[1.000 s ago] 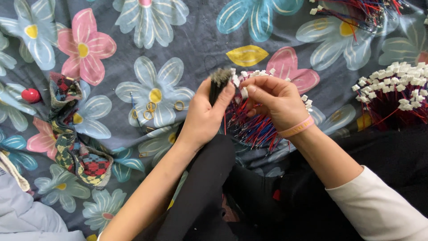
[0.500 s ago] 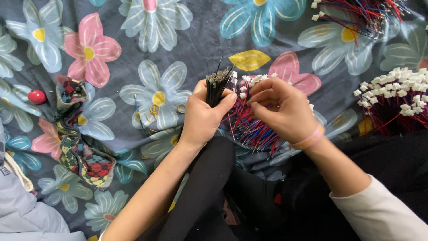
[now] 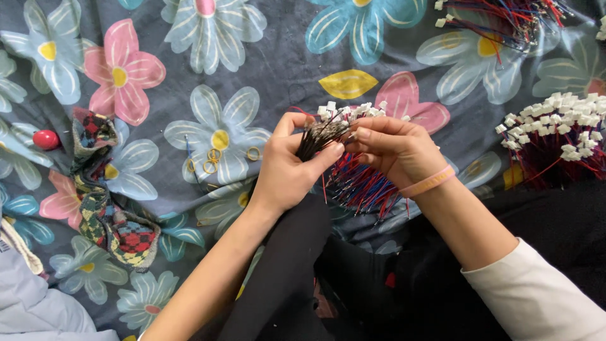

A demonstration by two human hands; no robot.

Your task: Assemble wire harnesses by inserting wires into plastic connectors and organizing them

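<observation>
Centrally in the frame, the left hand (image 3: 287,170) clamps a wire bundle (image 3: 322,136) upright, while the right hand (image 3: 394,148) pinches its tips. Red-blue wires (image 3: 360,186) lie beneath; rubber bands (image 3: 214,155) sit left on the cloth (image 3: 284,57).

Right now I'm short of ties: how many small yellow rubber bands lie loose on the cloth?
3 small yellow rubber bands, close together on a pale blue printed flower left of the left hand: at. More may hide under the wires.
</observation>
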